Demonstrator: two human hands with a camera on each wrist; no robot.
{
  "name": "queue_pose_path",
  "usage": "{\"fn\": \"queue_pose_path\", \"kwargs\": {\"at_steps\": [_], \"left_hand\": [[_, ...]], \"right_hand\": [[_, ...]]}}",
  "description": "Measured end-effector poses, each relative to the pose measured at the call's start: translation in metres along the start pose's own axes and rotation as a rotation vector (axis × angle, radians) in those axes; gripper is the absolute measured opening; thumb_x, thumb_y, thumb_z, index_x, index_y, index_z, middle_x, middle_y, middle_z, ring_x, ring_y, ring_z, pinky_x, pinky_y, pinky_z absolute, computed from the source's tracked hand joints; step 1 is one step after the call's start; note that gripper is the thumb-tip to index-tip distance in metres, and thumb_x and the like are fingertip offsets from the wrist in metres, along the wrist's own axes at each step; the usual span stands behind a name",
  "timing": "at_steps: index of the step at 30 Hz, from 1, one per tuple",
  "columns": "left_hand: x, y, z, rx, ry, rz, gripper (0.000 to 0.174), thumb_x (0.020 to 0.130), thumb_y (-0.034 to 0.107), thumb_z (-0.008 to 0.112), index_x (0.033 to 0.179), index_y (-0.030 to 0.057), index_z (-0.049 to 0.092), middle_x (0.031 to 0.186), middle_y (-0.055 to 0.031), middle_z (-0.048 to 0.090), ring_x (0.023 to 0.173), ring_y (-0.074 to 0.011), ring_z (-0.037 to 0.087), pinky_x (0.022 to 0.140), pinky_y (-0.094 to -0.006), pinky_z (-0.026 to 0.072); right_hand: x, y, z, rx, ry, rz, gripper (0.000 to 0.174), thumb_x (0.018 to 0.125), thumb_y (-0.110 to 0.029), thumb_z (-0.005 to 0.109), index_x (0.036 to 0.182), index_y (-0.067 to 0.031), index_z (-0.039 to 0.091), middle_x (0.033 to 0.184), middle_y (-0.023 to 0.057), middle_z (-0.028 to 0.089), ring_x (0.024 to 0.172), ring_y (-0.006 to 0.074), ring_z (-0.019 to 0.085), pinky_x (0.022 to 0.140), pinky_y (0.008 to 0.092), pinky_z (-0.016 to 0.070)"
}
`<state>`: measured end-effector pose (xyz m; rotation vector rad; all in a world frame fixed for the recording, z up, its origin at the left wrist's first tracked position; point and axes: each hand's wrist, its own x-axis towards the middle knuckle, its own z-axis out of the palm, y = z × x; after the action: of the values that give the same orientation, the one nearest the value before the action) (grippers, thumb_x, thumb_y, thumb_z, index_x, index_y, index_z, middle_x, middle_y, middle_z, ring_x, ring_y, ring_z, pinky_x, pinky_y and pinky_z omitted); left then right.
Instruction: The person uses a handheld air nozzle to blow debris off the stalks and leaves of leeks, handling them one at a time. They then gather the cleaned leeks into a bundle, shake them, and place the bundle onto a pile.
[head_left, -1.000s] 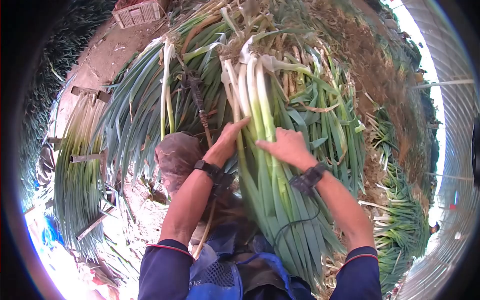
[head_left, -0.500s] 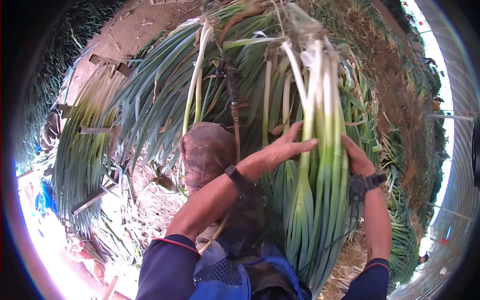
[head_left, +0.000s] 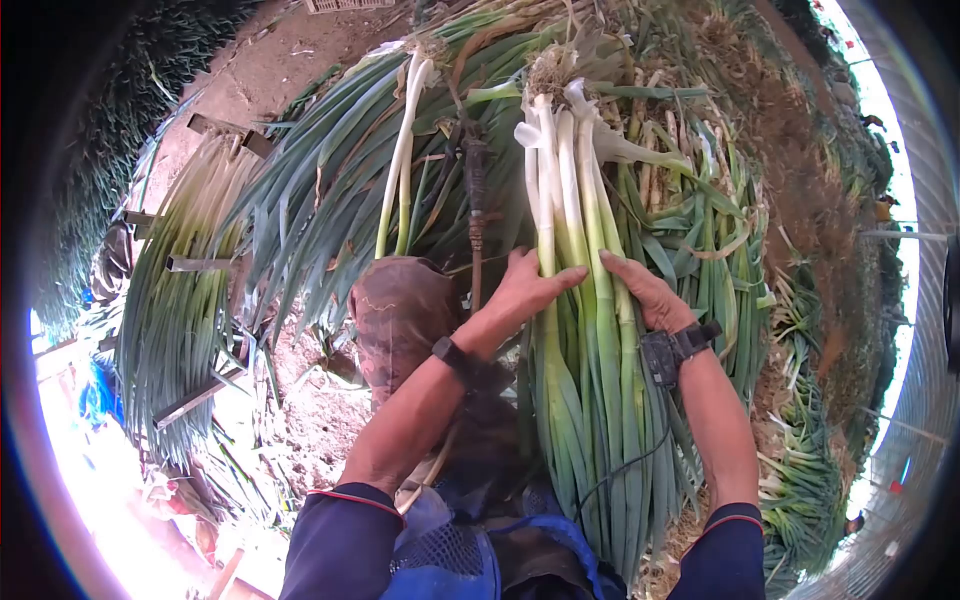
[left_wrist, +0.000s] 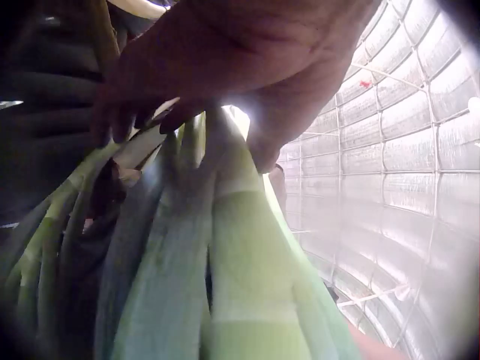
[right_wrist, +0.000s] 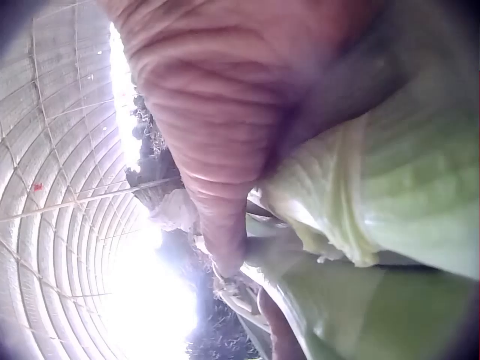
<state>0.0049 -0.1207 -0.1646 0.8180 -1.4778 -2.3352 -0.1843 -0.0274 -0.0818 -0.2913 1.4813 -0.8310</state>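
Observation:
A bunch of leeks (head_left: 575,230) stands between my two hands in the head view, white stems and roots away from me, green leaves toward my lap. On its left side my left hand (head_left: 522,292) grips it, thumb over the front of the stems and fingers partly hidden behind. My right hand (head_left: 648,295) holds the other side, its thumb against the stems. In the left wrist view, the hand is above the broad pale green leaves (left_wrist: 251,247). The right wrist view shows the thumb side of the hand close against the stems (right_wrist: 420,180).
A big pile of leeks (head_left: 320,190) lies ahead and left, with two separate stems (head_left: 402,150) on it. Near my camouflage-covered knee (head_left: 405,310) is a dark wand-like tool (head_left: 474,190). A metal rack (head_left: 200,264) holds more leeks at left. Others (head_left: 800,480) lie at right.
The bunch went right and tilted in my hands, then came back left and a little lower. Both hands moved with it and still hold its sides. The head view also shifted.

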Motion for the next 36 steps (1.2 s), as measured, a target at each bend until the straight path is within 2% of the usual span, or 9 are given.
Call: {"fn": "queue_pose_path", "kwargs": {"at_steps": [7,16,19,22,25,31,33,34,36], "left_hand": [[0.004,0.000,0.005,-0.180,0.073,-0.171,0.057,0.095,0.028,0.076,0.139,-0.0023,0.058,0.124,-0.0124,0.069,0.107,-0.0183,0.067,0.092,-0.0332,0.0549],[0.005,-0.012,0.030,-0.065,0.178,0.064,0.062,0.091,0.025,0.080,0.139,-0.0033,0.053,0.124,-0.0127,0.068,0.112,-0.0176,0.065,0.097,-0.0325,0.0531],[-0.024,0.044,0.052,-0.231,0.039,0.300,0.068,0.084,0.033,0.082,0.135,-0.0025,0.055,0.120,-0.0195,0.064,0.111,-0.0310,0.065,0.099,-0.0420,0.0517],[-0.039,0.061,0.079,0.074,-0.011,0.406,0.074,0.086,0.034,0.078,0.142,-0.0024,0.046,0.130,-0.0258,0.051,0.125,-0.0407,0.052,0.111,-0.0464,0.0413],[-0.062,0.093,0.113,0.405,-0.084,0.456,0.093,0.085,0.040,0.079,0.144,-0.0119,0.030,0.125,-0.0345,0.048,0.118,-0.0503,0.054,0.101,-0.0526,0.0487],[-0.121,0.146,0.190,0.440,-0.136,0.606,0.098,0.085,0.032,0.081,0.145,-0.0144,0.020,0.130,-0.0387,0.042,0.116,-0.0556,0.051,0.097,-0.0563,0.0488],[-0.138,0.156,0.208,0.467,-0.181,0.707,0.104,0.085,0.029,0.081,0.149,-0.0156,0.012,0.142,-0.0492,0.031,0.120,-0.0604,0.049,0.098,-0.0572,0.0505],[-0.145,0.158,0.218,0.433,-0.176,0.777,0.104,0.086,0.028,0.080,0.150,-0.0157,0.011,0.141,-0.0496,0.031,0.120,-0.0612,0.049,0.096,-0.0574,0.0512],[-0.158,0.166,0.233,0.394,-0.186,0.850,0.104,0.086,0.027,0.079,0.151,-0.0158,0.010,0.141,-0.0501,0.031,0.120,-0.0619,0.048,0.095,-0.0577,0.0518]], "right_hand": [[0.016,0.007,-0.020,-0.034,-0.012,0.088,0.068,0.095,-0.055,0.070,0.136,-0.0024,0.061,0.119,0.0057,0.072,0.098,0.0125,0.070,0.085,0.0288,0.0580],[0.013,0.019,-0.037,0.329,-0.043,0.077,0.058,0.097,-0.044,0.072,0.138,-0.0049,0.060,0.116,0.0082,0.073,0.094,0.0183,0.073,0.083,0.0328,0.0612],[-0.025,0.016,-0.059,0.282,0.044,-0.009,0.057,0.097,-0.046,0.069,0.135,-0.0047,0.062,0.117,0.0094,0.072,0.100,0.0202,0.071,0.088,0.0359,0.0599],[-0.092,0.008,-0.066,0.116,0.046,-0.204,0.058,0.100,-0.049,0.060,0.137,-0.0032,0.060,0.120,0.0118,0.069,0.101,0.0200,0.069,0.085,0.0341,0.0581],[-0.163,0.004,-0.062,-0.072,0.132,-0.415,0.057,0.104,-0.048,0.049,0.135,-0.0001,0.059,0.121,0.0120,0.067,0.101,0.0186,0.066,0.084,0.0318,0.0552],[-0.282,0.035,-0.084,-0.106,0.534,-0.649,0.060,0.108,-0.045,0.041,0.144,0.0016,0.047,0.135,0.0159,0.061,0.115,0.0234,0.063,0.103,0.0368,0.0496],[-0.322,0.048,-0.087,-0.013,0.676,-0.689,0.061,0.109,-0.045,0.039,0.147,0.0011,0.044,0.140,0.0173,0.058,0.119,0.0237,0.062,0.104,0.0380,0.0502],[-0.341,0.060,-0.106,-0.262,0.822,-0.702,0.060,0.109,-0.045,0.039,0.145,0.0026,0.047,0.136,0.0175,0.061,0.117,0.0245,0.064,0.099,0.0385,0.0540],[-0.368,0.055,-0.087,-0.084,0.807,-0.807,0.058,0.106,-0.042,0.047,0.139,0.0046,0.053,0.125,0.0162,0.068,0.108,0.0247,0.069,0.092,0.0384,0.0577]]}}
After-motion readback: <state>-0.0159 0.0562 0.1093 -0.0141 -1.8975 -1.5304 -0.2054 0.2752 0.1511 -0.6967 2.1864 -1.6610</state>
